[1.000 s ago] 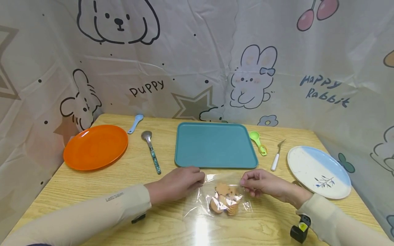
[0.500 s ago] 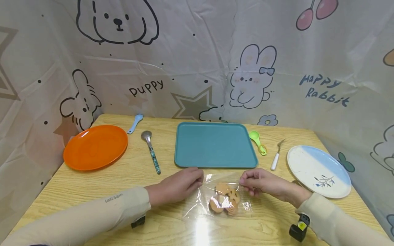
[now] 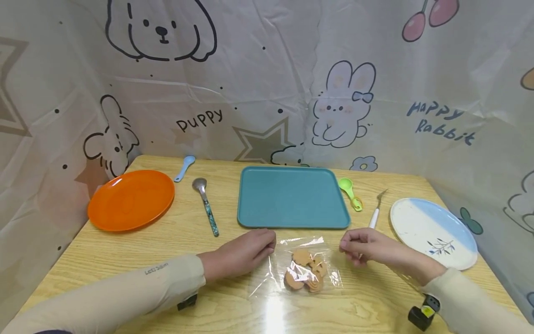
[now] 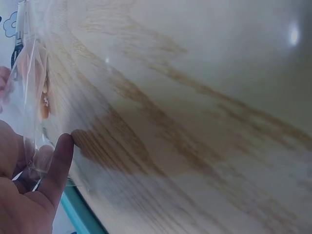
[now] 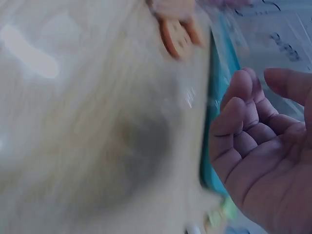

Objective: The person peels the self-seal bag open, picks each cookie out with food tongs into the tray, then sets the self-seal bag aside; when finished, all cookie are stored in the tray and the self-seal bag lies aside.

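Note:
A clear plastic bag [image 3: 282, 284] lies on the table in front of the person, with several light brown cookies [image 3: 302, 256] inside. At the bag's upper left edge the left hand [image 3: 242, 254] pinches the film; in the left wrist view the plastic [image 4: 34, 87] runs up from between thumb and fingers. To the right of the bag, and apart from it, the right hand [image 3: 377, 250] hovers. Its fingers are loosely bent, and the right wrist view shows a gap between thumb and fingertips [image 5: 239, 83] with nothing in it.
Behind the bag lies a teal tray [image 3: 294, 197]. Left are an orange plate [image 3: 131, 199], a metal spoon [image 3: 205, 204] and a blue spoon [image 3: 184, 169]. Right are a green spoon [image 3: 349, 192], a white-handled fork [image 3: 375, 215] and a blue-and-white plate [image 3: 417, 222].
My right hand has let go of the bag's upper right edge and moved a little to the right. The bag has settled flatter; my left hand stays at its edge.

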`<state>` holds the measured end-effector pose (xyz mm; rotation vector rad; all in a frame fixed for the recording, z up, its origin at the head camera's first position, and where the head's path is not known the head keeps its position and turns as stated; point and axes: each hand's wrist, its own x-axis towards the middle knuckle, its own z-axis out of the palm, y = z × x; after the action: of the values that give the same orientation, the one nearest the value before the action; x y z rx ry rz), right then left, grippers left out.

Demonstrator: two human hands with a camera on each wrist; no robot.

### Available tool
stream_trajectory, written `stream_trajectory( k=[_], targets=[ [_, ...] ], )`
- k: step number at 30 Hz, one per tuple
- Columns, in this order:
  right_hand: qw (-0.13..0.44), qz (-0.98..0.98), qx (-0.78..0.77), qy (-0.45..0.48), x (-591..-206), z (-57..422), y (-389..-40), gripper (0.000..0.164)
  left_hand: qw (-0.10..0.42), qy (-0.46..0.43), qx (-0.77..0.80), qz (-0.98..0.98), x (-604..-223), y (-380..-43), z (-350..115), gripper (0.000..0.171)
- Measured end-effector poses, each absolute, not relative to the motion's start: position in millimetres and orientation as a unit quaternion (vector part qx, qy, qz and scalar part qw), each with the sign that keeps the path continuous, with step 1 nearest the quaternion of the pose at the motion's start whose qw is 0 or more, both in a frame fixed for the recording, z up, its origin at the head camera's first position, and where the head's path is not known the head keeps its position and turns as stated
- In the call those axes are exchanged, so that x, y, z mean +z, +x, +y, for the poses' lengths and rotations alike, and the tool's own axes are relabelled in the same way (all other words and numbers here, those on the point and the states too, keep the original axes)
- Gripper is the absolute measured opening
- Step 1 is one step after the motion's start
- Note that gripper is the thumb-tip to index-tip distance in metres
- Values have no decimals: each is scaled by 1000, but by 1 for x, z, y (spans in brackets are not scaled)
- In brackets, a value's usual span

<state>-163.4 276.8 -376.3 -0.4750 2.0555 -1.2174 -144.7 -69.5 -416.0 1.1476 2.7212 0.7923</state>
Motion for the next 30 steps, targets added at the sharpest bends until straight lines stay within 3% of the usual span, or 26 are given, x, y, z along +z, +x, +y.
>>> stream_trajectory(
  k=[8,14,24,30],
  targets=[
    [240,867,-384,-208,-360,343,-143,26,56,361,261,894,-417,-144,-70,10],
    [166,936,-232,-205,-368,385,-126,16,65,363,256,894,-417,-143,-70,14],
    [210,975,-63,-36,-376,407,-107,51,61,372,259,889,-415,-144,-69,15],
    [294,954,-64,5,-386,424,-105,67,58,372,259,889,-414,-144,-70,15]
  ],
)
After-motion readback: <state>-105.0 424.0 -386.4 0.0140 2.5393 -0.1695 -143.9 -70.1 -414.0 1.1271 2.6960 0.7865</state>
